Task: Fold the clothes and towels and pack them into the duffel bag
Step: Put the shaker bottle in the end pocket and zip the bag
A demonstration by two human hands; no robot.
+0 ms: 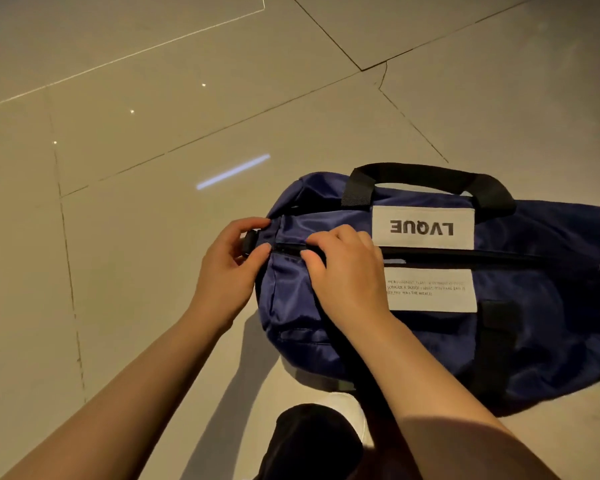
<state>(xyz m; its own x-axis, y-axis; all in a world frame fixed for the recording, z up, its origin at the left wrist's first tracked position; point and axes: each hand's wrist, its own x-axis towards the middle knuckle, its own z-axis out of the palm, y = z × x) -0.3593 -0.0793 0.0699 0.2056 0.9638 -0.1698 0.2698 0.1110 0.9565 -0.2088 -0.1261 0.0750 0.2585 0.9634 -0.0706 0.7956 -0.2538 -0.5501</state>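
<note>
A tiled floor (153,237) is carrying the navy duffel bag (499,341), its right end running out of frame. The right hand (343,275) is pinching the zipper (465,256), hiding the pull. The left hand (229,268) is gripping the bag's end, partly covering a black buckle (248,242).

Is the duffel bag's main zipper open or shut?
Shut along its visible length: the zipper is one closed line across the duffel bag; nothing inside shows.

I saw open floor (160,237) to the left of and beyond the duffel bag (520,327). Both hands crowded the bag's left end, the left hand (227,271) and right hand (343,271) covering the zipper (465,255) there; the zipper's right stretch lay unobstructed.
</note>
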